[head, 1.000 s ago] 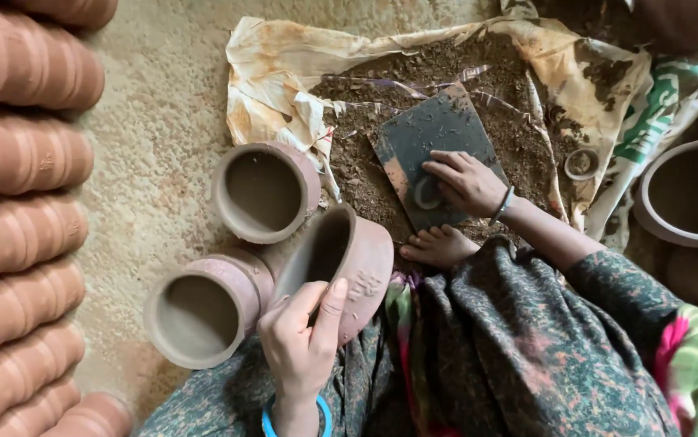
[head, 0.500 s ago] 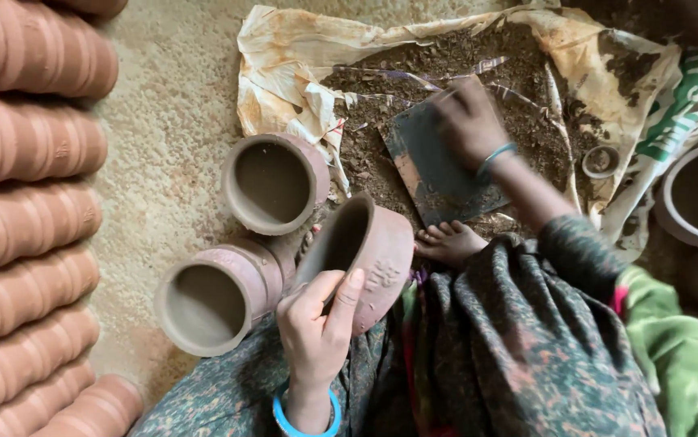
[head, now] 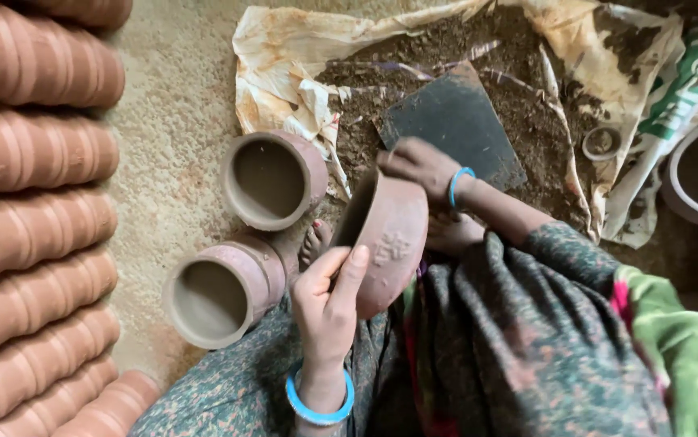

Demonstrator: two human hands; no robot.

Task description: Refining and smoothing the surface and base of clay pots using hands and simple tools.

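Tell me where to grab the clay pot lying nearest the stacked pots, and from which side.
Take the nearer clay pot by its thick rim, from the lower left, where its open mouth faces. It lies tipped on its side, body close against the second pot and the person's foot, so the rim is the freest part.

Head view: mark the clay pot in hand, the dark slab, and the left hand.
clay pot (head: 393, 243), head view, on its outer wall near the stamped motif.
dark slab (head: 454, 121), head view, on its flat top face.
left hand (head: 325, 303), head view, on its back.
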